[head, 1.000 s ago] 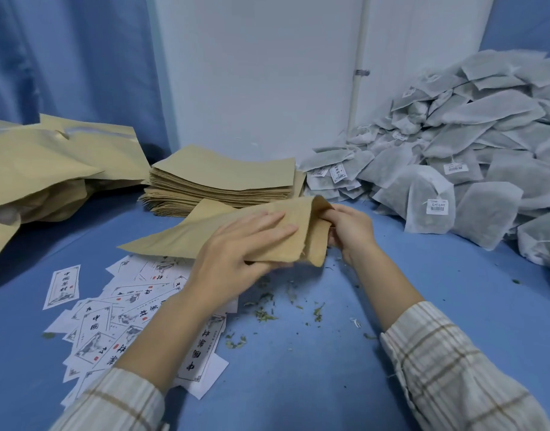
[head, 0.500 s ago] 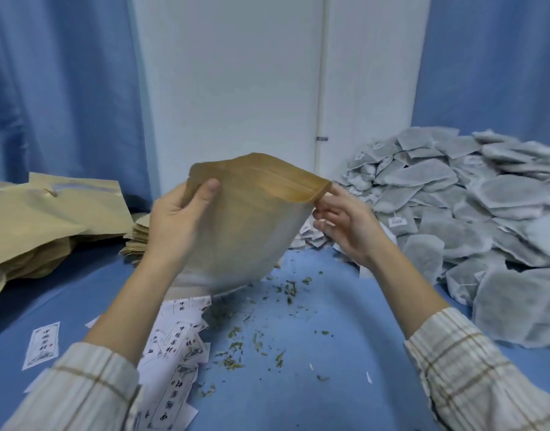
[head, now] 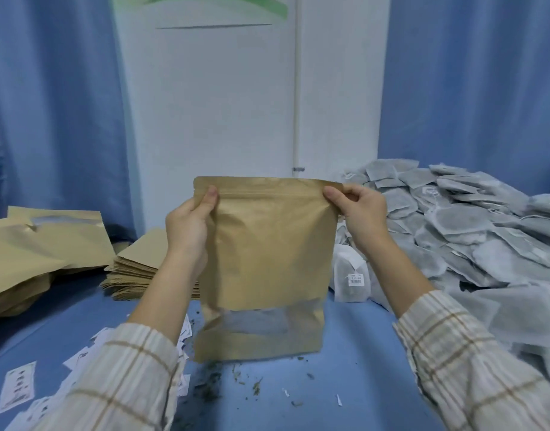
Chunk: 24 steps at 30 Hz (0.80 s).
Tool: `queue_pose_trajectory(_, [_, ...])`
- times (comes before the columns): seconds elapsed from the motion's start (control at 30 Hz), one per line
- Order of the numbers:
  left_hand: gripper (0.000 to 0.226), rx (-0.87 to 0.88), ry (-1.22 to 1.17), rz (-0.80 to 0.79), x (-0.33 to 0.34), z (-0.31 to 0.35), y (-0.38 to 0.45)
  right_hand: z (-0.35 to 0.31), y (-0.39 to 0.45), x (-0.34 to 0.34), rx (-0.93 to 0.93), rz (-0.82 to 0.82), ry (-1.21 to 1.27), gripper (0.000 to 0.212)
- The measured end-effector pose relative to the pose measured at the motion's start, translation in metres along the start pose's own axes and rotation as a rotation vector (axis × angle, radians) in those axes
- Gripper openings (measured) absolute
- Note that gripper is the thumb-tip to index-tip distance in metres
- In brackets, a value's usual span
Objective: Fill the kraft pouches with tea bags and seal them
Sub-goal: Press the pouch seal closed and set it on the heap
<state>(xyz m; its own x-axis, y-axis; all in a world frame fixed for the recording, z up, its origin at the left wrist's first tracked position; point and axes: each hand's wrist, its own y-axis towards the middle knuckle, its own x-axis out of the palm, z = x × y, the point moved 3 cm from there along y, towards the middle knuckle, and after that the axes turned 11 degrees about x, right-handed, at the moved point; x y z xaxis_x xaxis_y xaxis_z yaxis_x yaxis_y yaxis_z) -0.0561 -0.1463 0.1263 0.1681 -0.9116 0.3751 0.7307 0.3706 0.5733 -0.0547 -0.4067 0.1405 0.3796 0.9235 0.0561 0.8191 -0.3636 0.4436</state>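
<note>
Head view. Pouch [head: 267, 244] held upright over blue table [head: 354, 362], bottom edge just above the surface, facing camera. Top edge straight and flat; zip line runs just below it. Clear window [head: 258, 321] in lower part; grey content visible through it, nature not resolvable.

Left hand [head: 186, 225] pinching top left corner of pouch, thumb on the front at the zip line, other fingers behind and hidden. Right hand [head: 360, 213] pinching top right corner, thumb on front, fingers curled behind the edge. Both sleeves plaid.

Stack of flat empty pouches [head: 136, 272] on table behind left forearm, partly hidden by it. Further left, larger kraft bags [head: 40, 244] lying on their sides, one with a window facing up; contents cannot be told.

Tea bags [head: 469, 237] heaped along right side of table, grey filter paper, dark fill showing through. One tea bag [head: 351, 278] standing just right of pouch, carrying a small white tag with a barcode; print too small to read. Another tag higher in the heap, also unreadable.

Paper labels [head: 15, 387] scattered at lower left under left sleeve, white with dark printed figures; blurred, not legible.

Loose tea crumbs [head: 255, 387] on table below pouch.

Background: blue curtains [head: 49, 119] either side of white panel [head: 220, 104]; green graphic at its top edge, no text readable.
</note>
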Motion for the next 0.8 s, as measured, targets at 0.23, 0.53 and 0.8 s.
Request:
queue_pose_trajectory(0.23, [0.03,-0.116,-0.027,0.181,0.023,-0.015,-0.005,-0.017,0.015,-0.007,-0.103,0.031,-0.416,0.013])
queue_pose_trajectory(0.53, [0.022,-0.131,-0.059,-0.053,0.072,-0.019,-0.032,-0.059,-0.002,0.077,-0.59,-0.018,-1.202,0.06])
queue_pose_trajectory(0.8, [0.025,-0.187,-0.078,-0.067,0.072,-0.02,-0.03,-0.049,-0.007,0.08,-0.734,0.301,-1.381,0.046])
